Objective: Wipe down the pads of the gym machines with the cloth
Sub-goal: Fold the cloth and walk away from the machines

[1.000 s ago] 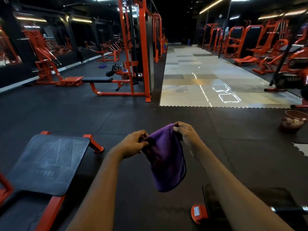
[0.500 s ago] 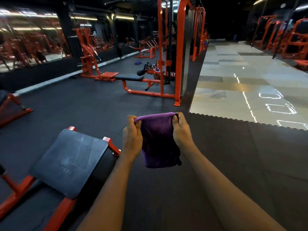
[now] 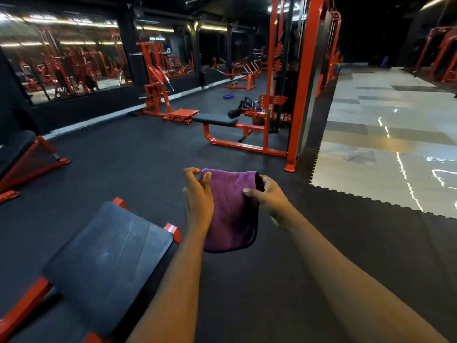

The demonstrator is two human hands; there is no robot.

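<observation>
After the loose-hanging cloth had been doubled over, it was pinched in mid-air by the fingers of the left hand and right hand, near the bench pad, and judged ready for wiping.

cloth edge behind left hand, bench cropped

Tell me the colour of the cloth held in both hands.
Purple, with a dark edge trim; the cloth shows best in the head view.
</observation>
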